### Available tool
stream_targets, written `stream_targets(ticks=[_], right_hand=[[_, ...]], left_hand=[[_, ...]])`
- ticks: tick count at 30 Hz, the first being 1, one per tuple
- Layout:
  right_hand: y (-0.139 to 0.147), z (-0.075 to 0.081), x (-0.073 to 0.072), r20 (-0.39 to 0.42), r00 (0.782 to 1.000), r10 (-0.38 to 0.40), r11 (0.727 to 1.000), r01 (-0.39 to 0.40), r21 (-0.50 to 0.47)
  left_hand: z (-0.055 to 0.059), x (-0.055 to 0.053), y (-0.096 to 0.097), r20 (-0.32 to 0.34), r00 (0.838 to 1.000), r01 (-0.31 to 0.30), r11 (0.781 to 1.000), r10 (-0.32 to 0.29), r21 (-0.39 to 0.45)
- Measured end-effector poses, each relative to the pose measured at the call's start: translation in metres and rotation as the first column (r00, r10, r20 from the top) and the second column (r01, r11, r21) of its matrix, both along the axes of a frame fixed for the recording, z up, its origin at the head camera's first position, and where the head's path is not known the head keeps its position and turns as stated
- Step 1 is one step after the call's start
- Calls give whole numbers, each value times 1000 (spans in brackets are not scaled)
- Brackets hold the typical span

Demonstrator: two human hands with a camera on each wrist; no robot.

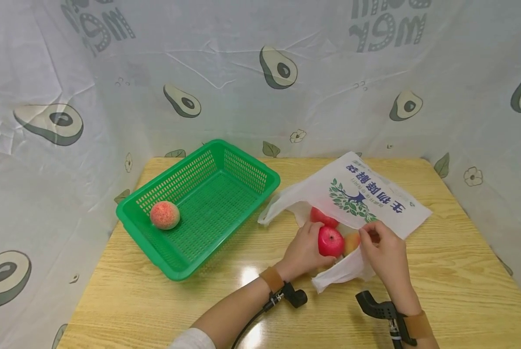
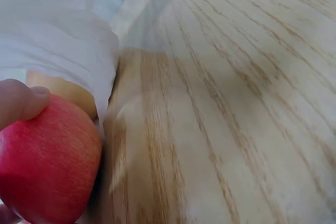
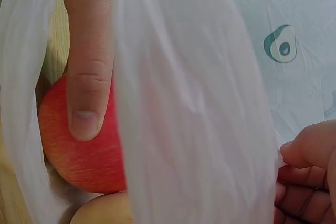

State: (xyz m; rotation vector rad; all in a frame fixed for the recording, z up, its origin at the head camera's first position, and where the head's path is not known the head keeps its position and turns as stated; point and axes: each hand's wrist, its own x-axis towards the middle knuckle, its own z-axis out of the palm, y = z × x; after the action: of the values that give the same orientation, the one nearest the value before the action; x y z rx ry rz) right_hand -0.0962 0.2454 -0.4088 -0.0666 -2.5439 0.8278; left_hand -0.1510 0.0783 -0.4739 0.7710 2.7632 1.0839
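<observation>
My left hand grips a red apple at the mouth of a white plastic bag. In the left wrist view the thumb lies over the top of the apple. Behind it in the bag is another red fruit, partly covered by the plastic. A yellow-orange fruit sits just right of the held apple, half hidden by the bag. My right hand pinches the bag's edge between thumb and fingers; in the right wrist view the plastic stretches away from these fingertips.
A green plastic basket stands on the left of the wooden table, with one peach in its left end. A white curtain with avocado prints hangs behind and around the table.
</observation>
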Motion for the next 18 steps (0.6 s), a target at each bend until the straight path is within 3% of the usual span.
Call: stream_targets(ticks=[8,18], right_hand=[[1,-2,1,-4,1000,-3,1000,3,0],[1,-2,2,5,1000,-15,1000,15,-7]], left_hand=[[-3,2,2,-10,1000,-24,999,24,-30],[-9,3,-1,-10,1000,-11,999,10,-32]])
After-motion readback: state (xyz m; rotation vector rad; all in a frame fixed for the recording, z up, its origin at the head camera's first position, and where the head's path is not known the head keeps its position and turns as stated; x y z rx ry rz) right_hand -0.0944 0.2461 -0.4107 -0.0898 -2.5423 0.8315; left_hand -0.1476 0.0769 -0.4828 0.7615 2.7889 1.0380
